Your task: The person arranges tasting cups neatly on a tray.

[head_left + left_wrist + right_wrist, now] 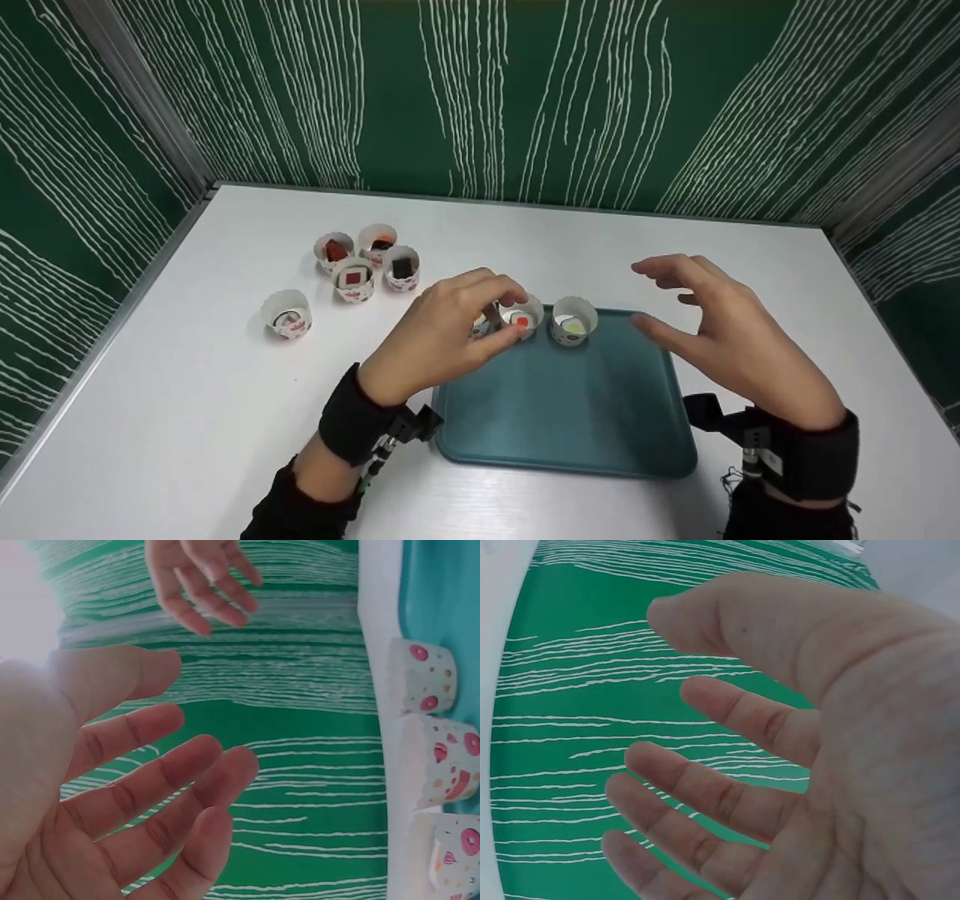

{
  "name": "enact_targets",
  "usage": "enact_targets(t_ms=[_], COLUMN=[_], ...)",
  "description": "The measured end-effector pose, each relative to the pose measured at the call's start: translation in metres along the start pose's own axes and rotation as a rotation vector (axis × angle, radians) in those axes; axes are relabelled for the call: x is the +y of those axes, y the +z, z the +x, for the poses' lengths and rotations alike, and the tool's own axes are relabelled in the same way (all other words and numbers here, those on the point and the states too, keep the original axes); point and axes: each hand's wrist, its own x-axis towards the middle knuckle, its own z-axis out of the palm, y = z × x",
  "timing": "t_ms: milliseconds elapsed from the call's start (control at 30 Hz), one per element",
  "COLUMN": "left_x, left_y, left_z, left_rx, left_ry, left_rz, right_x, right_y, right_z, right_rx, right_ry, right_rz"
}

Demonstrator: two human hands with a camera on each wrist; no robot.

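Left hand (pixel 450 322) and right hand (pixel 735 330) apart, empty, relaxed; a low left sweep could tip three patterned white round paper cups (pixel 431 769)

Tray (pixel 562 420), centre: plastic by its look, smooth, low sheen. Cups (pixel 298 328), left and centre: paper-like, matt, printed. Tabletop (pixel 165 412): smooth, semi-gloss, soft glare at lower centre. Wall panel (pixel 390 90), top: flat, matt. Post (pixel 142 90), upper left: dull, metal-like. Wrist straps (pixel 349 424), lower left and right: matt black cloth.
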Motion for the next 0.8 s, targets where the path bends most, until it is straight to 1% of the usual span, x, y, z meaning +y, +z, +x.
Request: enact_targets(t_ms=[200, 333, 433, 567, 667, 800], left_x=[-0.006, -0.015, -0.023, -0.034, -0.042, -0.057], left_y=[0.0, -0.005, -0.011, -0.023, -0.036, -0.055], left_z=[-0.001, -0.007, -0.013, -0.026, -0.038, -0.056], left_rx=[-0.007, 0.017, 0.046, 0.066, 0.085, 0.144], left_ry=[-0.038, -0.078, -0.113, -0.175, -0.222, -0.285], left_rz=[0.062, 0.1, 0.131, 0.177, 0.216, 0.268], right_x=[-0.009, -0.014, -0.017, -0.018, -0.019, -0.019], right_y=[-0.005, -0.007, -0.008, -0.009, -0.009, -0.011], right_z=[-0.003, -0.005, -0.007, -0.01, -0.012, -0.015], right_rx=[0.039, 0.045, 0.043, 0.036, 0.037, 0.036], right_ry=[-0.044, -0.066, -0.062, -0.06, -0.065, -0.044], right_rz=[-0.017, -0.024, -0.027, -0.032, -0.036, -0.044])
